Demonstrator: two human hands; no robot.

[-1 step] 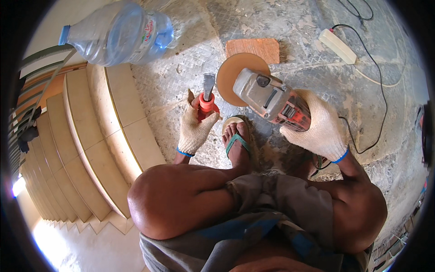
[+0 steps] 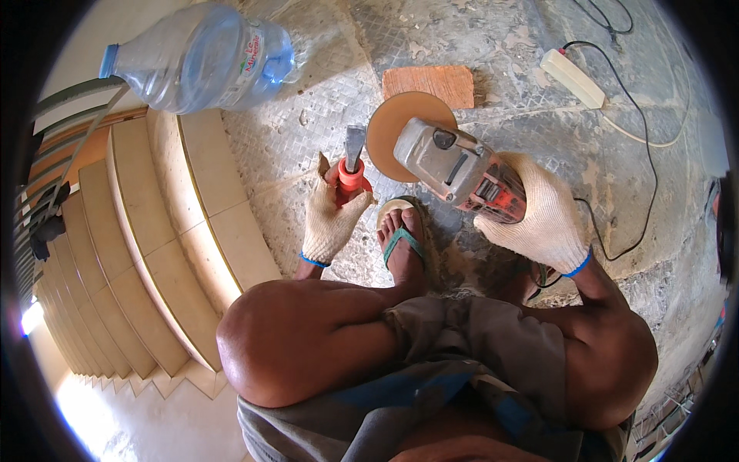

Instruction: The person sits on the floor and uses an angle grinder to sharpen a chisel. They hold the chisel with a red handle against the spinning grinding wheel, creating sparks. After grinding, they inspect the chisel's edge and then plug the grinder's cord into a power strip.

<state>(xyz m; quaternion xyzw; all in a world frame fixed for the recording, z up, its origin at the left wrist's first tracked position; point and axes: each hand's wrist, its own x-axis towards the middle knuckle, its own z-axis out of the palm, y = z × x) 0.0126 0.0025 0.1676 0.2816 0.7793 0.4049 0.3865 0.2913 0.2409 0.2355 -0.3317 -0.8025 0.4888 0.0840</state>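
My left hand [image 2: 331,219], in a cream knit glove with a blue cuff and bare fingertips showing, is closed round the red handle of a chisel [image 2: 354,146]. Its flat grey metal blade points away from me. In my gloved right hand [image 2: 548,212] is the red and black body of an angle grinder [image 2: 450,158], its grey head turned to the left. The grinder's round tan disc [image 2: 396,131] stands right beside the chisel blade; whether they touch, I cannot tell. Parts of the right fingers are hidden under the grinder.
A reddish brick [image 2: 431,85] lies just beyond the disc. Far left, a large clear water bottle [image 2: 204,58] rests on its side above tiled stairs [image 2: 165,246] with a railing. A white power strip [image 2: 573,78] and black cable [image 2: 643,131] lie at right. My sandalled foot [image 2: 404,239] is below the grinder.
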